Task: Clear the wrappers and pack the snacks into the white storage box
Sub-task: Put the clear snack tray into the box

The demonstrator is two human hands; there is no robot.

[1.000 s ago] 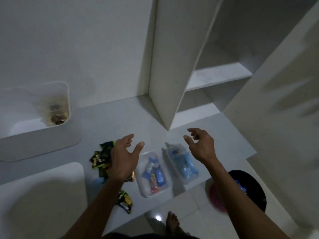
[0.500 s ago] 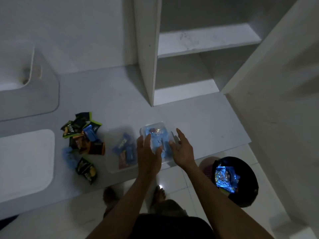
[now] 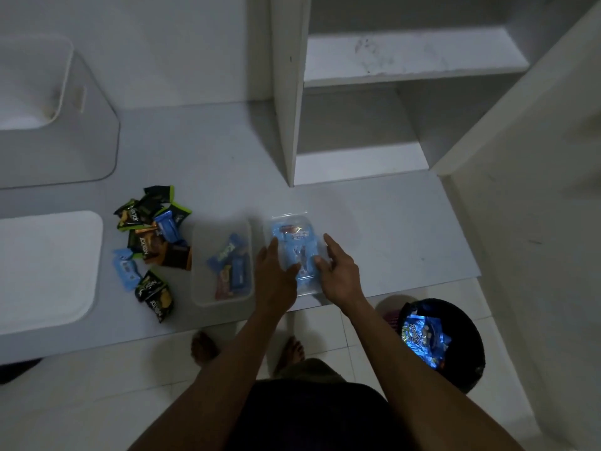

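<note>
Both hands, left [image 3: 276,275] and right [image 3: 338,271], fingers straight, flanking clear snack tub [image 3: 294,252] near counter edge [image 3: 422,284] (white storage box [image 3: 81,138] far left). Risk: loose, unclenched contact tipping tub toward bin [image 3: 455,340].

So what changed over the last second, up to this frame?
Both hands came down from above the counter: the left hand and right hand now flank the right clear container, fingers fairly straight against its sides. The loose snack packets, the left clear container, the white storage box and the bin stayed put.
</note>
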